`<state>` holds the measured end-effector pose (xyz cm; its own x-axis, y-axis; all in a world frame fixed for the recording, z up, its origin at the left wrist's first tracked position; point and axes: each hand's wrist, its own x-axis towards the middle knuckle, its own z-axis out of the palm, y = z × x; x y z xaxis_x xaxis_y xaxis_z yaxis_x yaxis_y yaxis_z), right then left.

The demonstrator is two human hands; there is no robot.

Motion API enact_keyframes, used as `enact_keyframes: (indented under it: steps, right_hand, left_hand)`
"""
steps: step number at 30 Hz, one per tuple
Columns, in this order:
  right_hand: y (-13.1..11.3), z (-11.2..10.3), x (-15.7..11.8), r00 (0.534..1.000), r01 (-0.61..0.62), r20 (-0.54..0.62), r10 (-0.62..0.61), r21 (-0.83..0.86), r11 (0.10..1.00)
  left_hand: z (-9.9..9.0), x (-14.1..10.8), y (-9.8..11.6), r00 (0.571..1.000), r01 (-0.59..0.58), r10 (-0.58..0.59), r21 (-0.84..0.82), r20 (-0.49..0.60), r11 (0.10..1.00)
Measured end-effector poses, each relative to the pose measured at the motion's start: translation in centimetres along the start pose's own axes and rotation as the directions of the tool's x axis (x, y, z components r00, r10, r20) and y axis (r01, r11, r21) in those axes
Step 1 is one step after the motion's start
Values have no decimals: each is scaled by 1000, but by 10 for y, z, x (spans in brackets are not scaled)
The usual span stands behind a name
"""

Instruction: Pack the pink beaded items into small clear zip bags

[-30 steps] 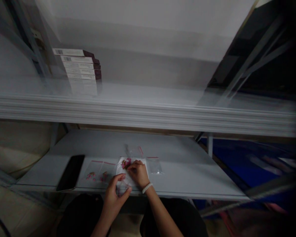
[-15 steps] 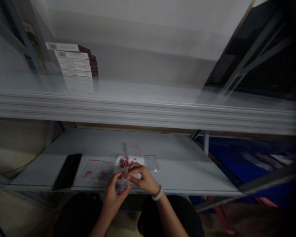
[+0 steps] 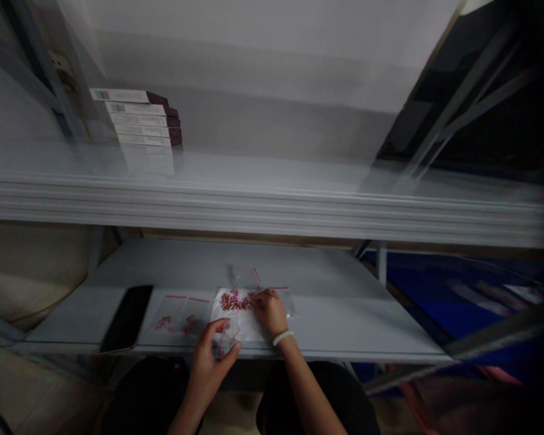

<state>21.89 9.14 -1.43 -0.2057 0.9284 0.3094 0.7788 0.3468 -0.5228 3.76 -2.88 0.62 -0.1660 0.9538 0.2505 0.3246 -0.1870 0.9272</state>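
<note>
Currently my left hand grips a clear zip bag at the shelf edge, long axis roughly toward me, tablets nearest; right hand touches the pill pile, can't tell if pinching.

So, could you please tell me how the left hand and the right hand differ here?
The left hand is spread, holding a small clear bag; the right hand is bunched at the edge of the pills. The right hand has a pale bracelet at its wrist; the left hand shows none. Both are ungloved.
</note>
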Motion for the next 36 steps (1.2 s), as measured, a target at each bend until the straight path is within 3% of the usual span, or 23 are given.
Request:
enact_keyframes:
  steps: [6, 11, 16, 24, 30, 34, 36]
  right_hand:
    - [-4, -3, 5, 1000, -16, 14, 17, -11, 1000]
    - [-29, -35, -9, 995, 92, -61, -80, 226, 970]
    - [-68, -64, -26, 981, 163, 50, -187, 305, 938]
    - [-85, -68, -40, 975, 71, 153, -163, 482, 873]
    - [-93, -66, -56, 975, -80, 217, -41, 520, 850]
    - [-93, -76, -59, 979, -68, 201, -43, 515, 854]
    - [-94, -83, -61, 982, -60, 186, -42, 513, 856]
  left_hand:
    - [-1, 2, 1, 1000, -23, 23, 21, -5, 1000]
    - [0, 3, -1, 999, -43, 43, 56, 1, 997]
    - [7, 5, -1, 993, -116, 116, 155, 7, 981]
    - [13, 3, 4, 978, -192, 206, 253, -32, 948]
    - [16, 0, 1, 984, -117, 129, 96, -126, 988]
    - [5, -5, 7, 998, -9, 20, -164, 67, 986]
    - [-3, -7, 15, 989, 43, -12, -215, 145, 976]
